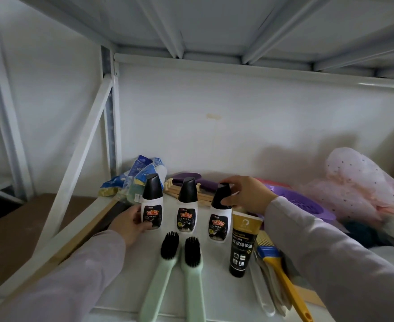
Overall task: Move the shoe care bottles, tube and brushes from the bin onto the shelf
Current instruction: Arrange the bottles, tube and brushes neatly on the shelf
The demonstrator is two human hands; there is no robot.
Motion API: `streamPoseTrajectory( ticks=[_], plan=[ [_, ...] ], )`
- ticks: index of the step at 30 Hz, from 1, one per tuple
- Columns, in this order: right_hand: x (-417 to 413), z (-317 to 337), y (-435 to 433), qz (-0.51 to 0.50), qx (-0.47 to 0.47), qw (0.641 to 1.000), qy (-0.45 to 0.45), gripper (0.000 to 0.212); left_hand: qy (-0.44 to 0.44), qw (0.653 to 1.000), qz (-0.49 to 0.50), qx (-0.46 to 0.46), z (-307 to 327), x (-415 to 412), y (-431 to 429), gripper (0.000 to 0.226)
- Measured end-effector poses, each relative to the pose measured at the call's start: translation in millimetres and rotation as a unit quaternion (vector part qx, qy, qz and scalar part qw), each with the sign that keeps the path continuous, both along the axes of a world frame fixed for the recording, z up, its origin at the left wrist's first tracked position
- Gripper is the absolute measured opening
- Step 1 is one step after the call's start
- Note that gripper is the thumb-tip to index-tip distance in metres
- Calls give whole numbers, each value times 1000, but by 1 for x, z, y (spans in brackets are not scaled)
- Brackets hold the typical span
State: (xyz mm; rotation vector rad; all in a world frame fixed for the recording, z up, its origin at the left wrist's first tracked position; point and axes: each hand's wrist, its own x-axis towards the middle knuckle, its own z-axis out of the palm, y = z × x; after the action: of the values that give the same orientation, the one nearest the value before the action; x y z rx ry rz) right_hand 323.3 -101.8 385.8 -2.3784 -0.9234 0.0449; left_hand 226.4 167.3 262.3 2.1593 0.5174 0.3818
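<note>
Left hand (131, 223) grip around left bottle (152, 203), right hand (244, 194) pinching right bottle (220, 214); tube (243, 245) label "真皮绵羊油".

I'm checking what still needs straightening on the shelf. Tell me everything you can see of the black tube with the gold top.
The tube is glossy black, seemingly soft plastic, with a flat gold-tan upper end bearing a pale emblem, plus white characters and small icons down its body. It stands upright on its narrow black cap on the white shelf, right of the rightmost bottle and left of the yellow-handled brush. Neither hand touches it; the right hand hovers just above, gripping that bottle's cap.
</note>
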Motion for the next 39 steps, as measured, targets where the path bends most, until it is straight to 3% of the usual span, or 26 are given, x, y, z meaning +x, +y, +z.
streamPoseTrajectory(
  ticks=[13, 16, 20, 26, 32, 36, 39],
  plan=[
    [4, -8, 5, 14, 21, 1000, -16, 52, 34, 999, -6, 17, 2, 3, -3, 47],
    [4, -9, 3, -5, 25, 1000, 6, 60, 25, 998, -33, -43, -1, 0, 1, 61],
    [2, -1, -3, -17, 77, 996, 43, 59, -6, 995, 50, -90, 5, -7, -6, 67],
    [-21, 25, -10, -37, 166, 985, -29, 40, -63, 993, 88, -49, 25, -21, -24, 30],
    [-90, 20, -12, -35, 208, 958, -196, 13, -65, 995, 31, 70, 44, -52, -55, 33],
    [-126, -34, -8, -24, 171, 975, -142, 13, 0, 992, -57, 112, 41, -79, -81, 30],
    [-137, -76, -5, -55, 90, 991, -84, 11, 37, 987, -63, 146, 36, -97, -97, 17]
  ],
)
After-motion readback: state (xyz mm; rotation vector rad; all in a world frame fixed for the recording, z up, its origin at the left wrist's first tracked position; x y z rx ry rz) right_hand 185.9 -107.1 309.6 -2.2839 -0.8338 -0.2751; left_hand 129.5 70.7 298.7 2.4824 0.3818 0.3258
